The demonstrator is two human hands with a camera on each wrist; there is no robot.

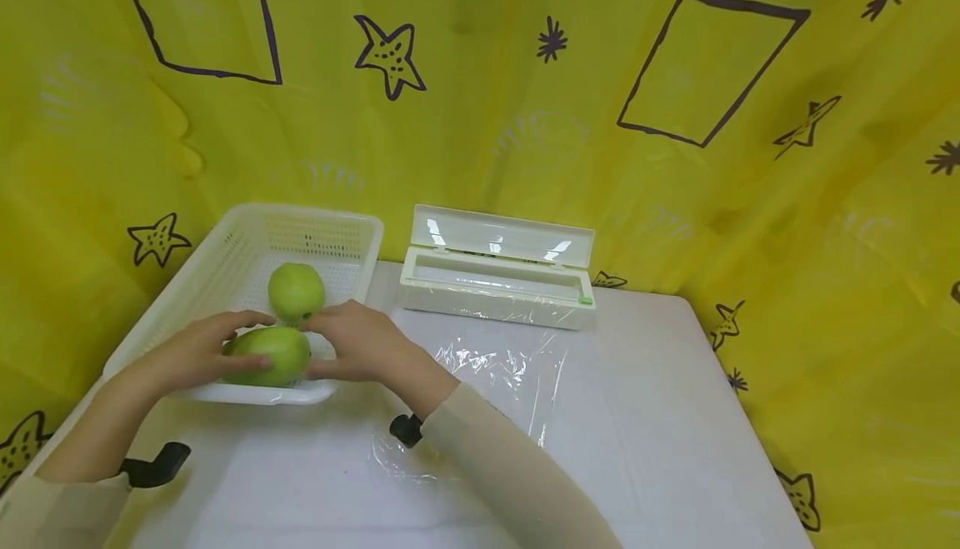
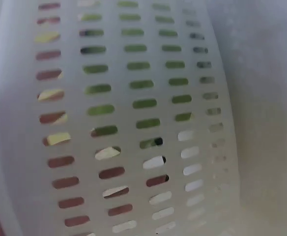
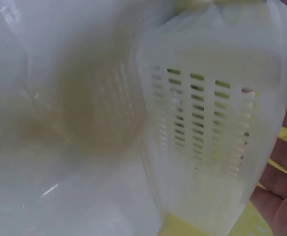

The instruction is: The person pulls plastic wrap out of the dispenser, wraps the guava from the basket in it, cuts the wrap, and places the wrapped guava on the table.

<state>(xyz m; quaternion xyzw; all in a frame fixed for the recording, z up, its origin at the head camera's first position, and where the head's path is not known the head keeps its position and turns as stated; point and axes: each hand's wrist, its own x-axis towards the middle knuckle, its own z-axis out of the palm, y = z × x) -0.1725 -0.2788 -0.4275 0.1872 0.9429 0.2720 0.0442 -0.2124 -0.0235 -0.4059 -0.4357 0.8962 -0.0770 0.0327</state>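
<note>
Both hands are over the near end of a white perforated basket. My left hand holds a green fruit, thumb across its front and fingers behind it. At that fruit's right end, my right hand reaches round it with thumb and fingers. A second rounded green fruit lies just behind, inside the basket. Green shows through the slots of the basket wall in the left wrist view. In the right wrist view, fingers appear beyond the basket rim.
To the basket's right stands a white cling film dispenser, its lid raised. Clear film spreads from it over the white table. A yellow curtain with dark drawings hangs behind and along the sides.
</note>
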